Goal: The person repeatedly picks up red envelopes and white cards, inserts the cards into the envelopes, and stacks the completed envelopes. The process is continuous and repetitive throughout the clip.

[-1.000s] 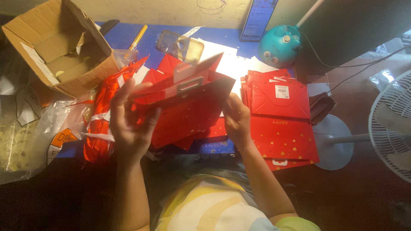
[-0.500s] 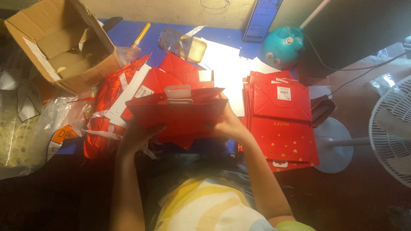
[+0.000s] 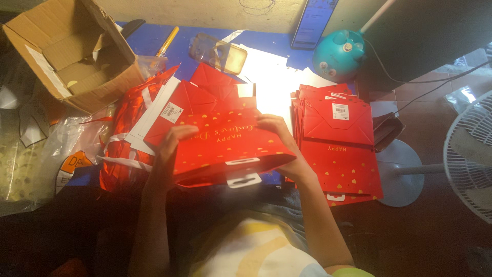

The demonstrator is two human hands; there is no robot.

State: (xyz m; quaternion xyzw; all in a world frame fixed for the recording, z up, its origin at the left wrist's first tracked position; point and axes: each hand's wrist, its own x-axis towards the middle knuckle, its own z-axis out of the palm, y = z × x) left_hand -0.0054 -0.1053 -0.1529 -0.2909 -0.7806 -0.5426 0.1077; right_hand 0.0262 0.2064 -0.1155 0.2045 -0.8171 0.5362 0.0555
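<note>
- Far left: an open cardboard box (image 3: 72, 56) stands on the blue table (image 3: 154, 38), with clear plastic wrap (image 3: 31, 149) below it.
- Left of centre: my left hand (image 3: 171, 149) pinches the left edge of the red bag (image 3: 225, 149), thumb on top.
- Centre: the bag lies flat in front of me over loose red bags (image 3: 205, 90), its white handle tab nearest my chest.
- Right of centre: my right hand (image 3: 279, 141) clamps the bag's right edge.
- Right: a stack (image 3: 338, 133) of folded bags; beyond it, a fan (image 3: 471, 154).
</note>
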